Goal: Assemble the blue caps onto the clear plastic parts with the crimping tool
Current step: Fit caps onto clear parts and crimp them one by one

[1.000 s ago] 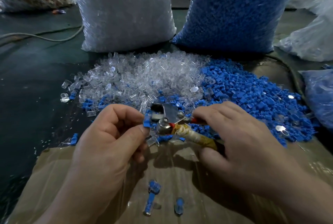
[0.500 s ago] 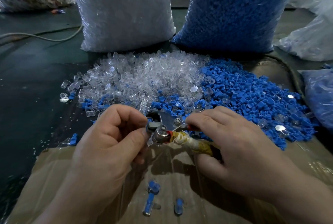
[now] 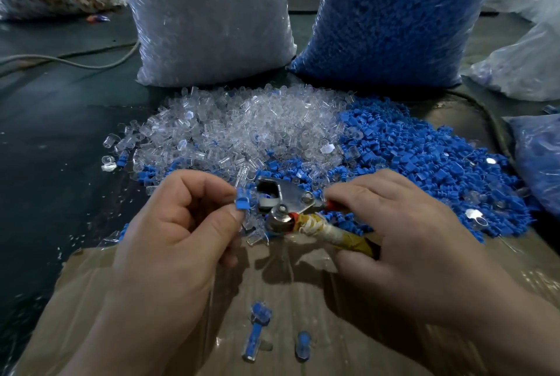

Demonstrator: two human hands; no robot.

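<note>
Grip noted: a blue cap [image 3: 242, 202] is pinched between the thumb and forefinger of the left hand [image 3: 169, 224], with the other fingers curled under. Whether a clear part is already seated beneath the cap cannot be told. The cap is held just beside the mouth of the crimping tool [image 3: 288, 198], not touching it, presumably so that it can be fed in sideways.

The tool is gripped by the right hand [image 3: 394, 239], whose fingers are wrapped round the tape-bound handle [image 3: 333, 231] and a red one above it. The jaws are seen standing apart, which suggests the handles are being held slack to receive the piece.

Stock is kept within reach: a heap of clear plastic parts [image 3: 242, 127] is banked against a heap of blue caps [image 3: 424, 157] directly behind the tool. Two capped pieces [image 3: 256, 330] are laid on the cardboard sheet [image 3: 348, 300] nearest the person, apparently set apart as finished work.

Judged stage: loading, with the squeeze not yet made.
</note>
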